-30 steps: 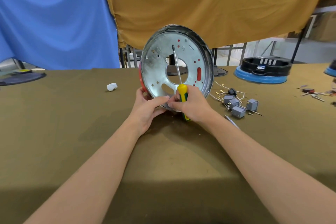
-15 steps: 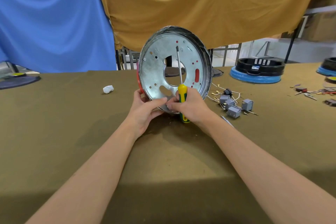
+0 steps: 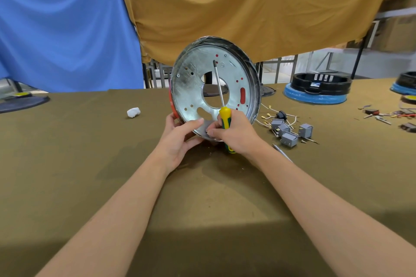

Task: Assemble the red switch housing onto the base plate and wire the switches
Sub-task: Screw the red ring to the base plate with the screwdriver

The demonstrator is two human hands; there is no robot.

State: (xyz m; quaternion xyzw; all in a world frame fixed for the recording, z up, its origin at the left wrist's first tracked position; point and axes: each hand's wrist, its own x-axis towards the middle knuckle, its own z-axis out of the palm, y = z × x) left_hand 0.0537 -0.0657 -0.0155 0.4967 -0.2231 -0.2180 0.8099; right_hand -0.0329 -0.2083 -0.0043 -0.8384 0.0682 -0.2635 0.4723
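- At the far left edge of the olive-brown cloth-covered table (image 3: 67,164) lies a dark flat disc (image 3: 22,102), with a blue cloth (image 3: 63,29) hanging behind it.
- Nearer the middle, a small white crumpled lump (image 3: 133,112) sits alone on the table, well apart from your hands.
- Your left hand (image 3: 177,139) grips the lower left rim of the round galvanised metal base plate (image 3: 193,87): the thumb presses on the near face and the fingers curl behind the edge.
- The plate stands on edge on the table at centre, its silvery face turned to you. It has a large round hole in the middle, an elongated slot low down and many small holes.
- The red switch housing (image 3: 172,109) sits behind the plate; you see it as a red strip at the left rim and as red through the small holes and an oval slot on the right.
- Your right hand (image 3: 236,135) is wrapped round the yellow-and-green-handled screwdriver (image 3: 225,119), whose steel shaft slants up across the central hole, tip near the upper holes; its fingertips touch the plate's lower edge.
- Just right of the plate lie grey block switches (image 3: 289,132) with brass-tipped white wires (image 3: 267,117).
- Farther right, a black ring on a blue base (image 3: 319,90) stands before the mustard cloth (image 3: 247,7), and small loose parts (image 3: 382,117) lie near the edge.
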